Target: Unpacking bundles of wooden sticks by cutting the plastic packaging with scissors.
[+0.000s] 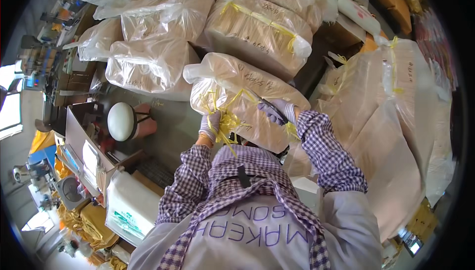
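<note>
A long bundle (262, 84) wrapped in clear plastic lies right in front of me, with handwriting on its side. My left hand (211, 124), in a pale striped glove, is closed round a tangle of yellow plastic twine (228, 120) at the bundle's near left end. Loose ends of it stick out above and below the fingers. My right hand (281, 111), gloved too, grips dark scissors (275, 112) over the bundle's middle. Their tip points up and left, next to a yellow strand on the wrap. Some yellow twine also hangs below my right wrist.
More plastic-wrapped bundles (257, 32) stand beyond and to the left (148, 65). Large wrapped stacks (381, 87) fill the right side. A round white stool (122, 121) stands at left, near a wooden bench (81, 126) and a white plastic-covered box (126, 210).
</note>
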`<action>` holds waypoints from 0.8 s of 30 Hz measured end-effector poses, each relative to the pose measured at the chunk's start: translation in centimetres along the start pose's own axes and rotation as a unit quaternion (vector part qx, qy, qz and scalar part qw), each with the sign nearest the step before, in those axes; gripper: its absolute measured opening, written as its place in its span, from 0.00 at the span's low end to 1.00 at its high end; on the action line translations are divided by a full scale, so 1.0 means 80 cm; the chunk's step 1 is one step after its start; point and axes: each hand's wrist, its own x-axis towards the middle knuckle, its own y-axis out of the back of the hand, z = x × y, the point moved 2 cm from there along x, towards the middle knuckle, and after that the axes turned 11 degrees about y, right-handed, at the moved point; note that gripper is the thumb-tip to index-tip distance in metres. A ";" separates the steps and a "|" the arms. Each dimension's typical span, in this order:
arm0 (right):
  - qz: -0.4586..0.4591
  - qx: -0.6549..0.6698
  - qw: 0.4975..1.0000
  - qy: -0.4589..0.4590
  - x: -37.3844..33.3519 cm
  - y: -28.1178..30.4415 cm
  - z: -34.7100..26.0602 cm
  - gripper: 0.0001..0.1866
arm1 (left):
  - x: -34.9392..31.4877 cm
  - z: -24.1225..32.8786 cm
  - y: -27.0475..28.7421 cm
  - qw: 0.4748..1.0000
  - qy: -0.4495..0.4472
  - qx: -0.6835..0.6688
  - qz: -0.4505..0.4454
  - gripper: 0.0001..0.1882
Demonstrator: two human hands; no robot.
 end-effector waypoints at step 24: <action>0.103 -0.487 0.858 0.125 0.045 0.001 0.017 0.31 | 0.029 0.091 0.018 0.990 0.055 -0.048 -0.124 0.09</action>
